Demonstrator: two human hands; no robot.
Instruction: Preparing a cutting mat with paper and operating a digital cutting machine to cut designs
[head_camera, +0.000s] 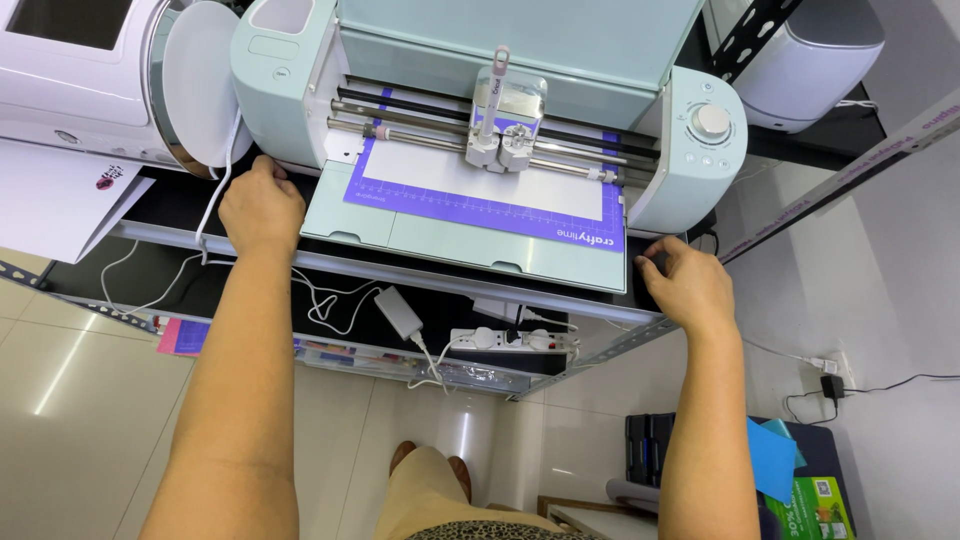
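You are standing over a pale green cutting machine (480, 130) that is sitting on a black shelf (180, 215), with a purple cutting mat (480, 205) carrying a white sheet (460, 175) lying in its open tray under the carriage (507, 120).

Your left hand (260, 205) is resting on the shelf at the machine's front left corner, fingers curled down and loosely closed, gripping nothing that shows; the tray edge is lying just beside its knuckles.

Your right hand (690, 285) is resting at the shelf's front edge by the machine's right corner, fingers bent toward the tray, holding nothing visible.

The mat is lying between both hands, touched by neither.

A white power strip (515, 340) is lying on the lower shelf.
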